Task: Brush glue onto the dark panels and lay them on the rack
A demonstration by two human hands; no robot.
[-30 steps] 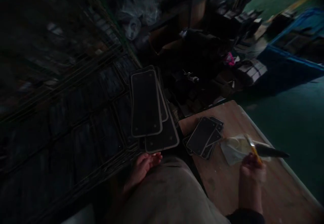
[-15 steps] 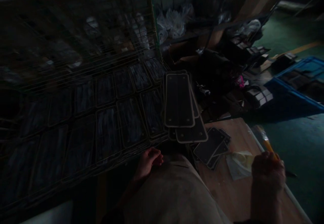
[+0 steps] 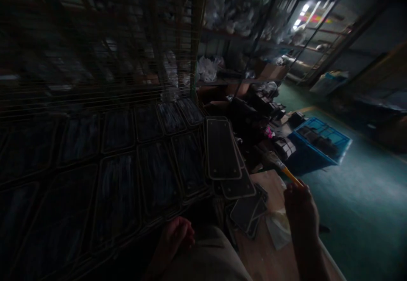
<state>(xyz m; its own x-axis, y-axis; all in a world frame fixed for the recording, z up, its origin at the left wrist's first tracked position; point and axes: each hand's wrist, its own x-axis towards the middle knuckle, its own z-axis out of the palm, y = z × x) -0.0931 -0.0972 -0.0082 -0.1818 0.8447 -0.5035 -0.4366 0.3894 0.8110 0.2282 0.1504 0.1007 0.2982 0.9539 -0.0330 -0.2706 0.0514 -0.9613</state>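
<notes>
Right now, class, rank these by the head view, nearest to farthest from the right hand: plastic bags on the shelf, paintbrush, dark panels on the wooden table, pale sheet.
1. Paintbrush, held in the right hand.
2. Pale sheet, on the wooden table, just left.
3. Dark panels, farther left on the table.
4. Plastic bags, on the shelf, far back.

The left hand [image 3: 178,234] hangs low, close beside the clothed front of the body [image 3: 216,253], its fingers loosely curled; the gloom hides how far they close. The left forearm [image 3: 159,260] trails back from it into shadow. Well apart from it, farther forward and raised higher, the right hand [image 3: 300,202] is bent into a firm grip, with the right forearm [image 3: 308,247] running back below it.
</notes>
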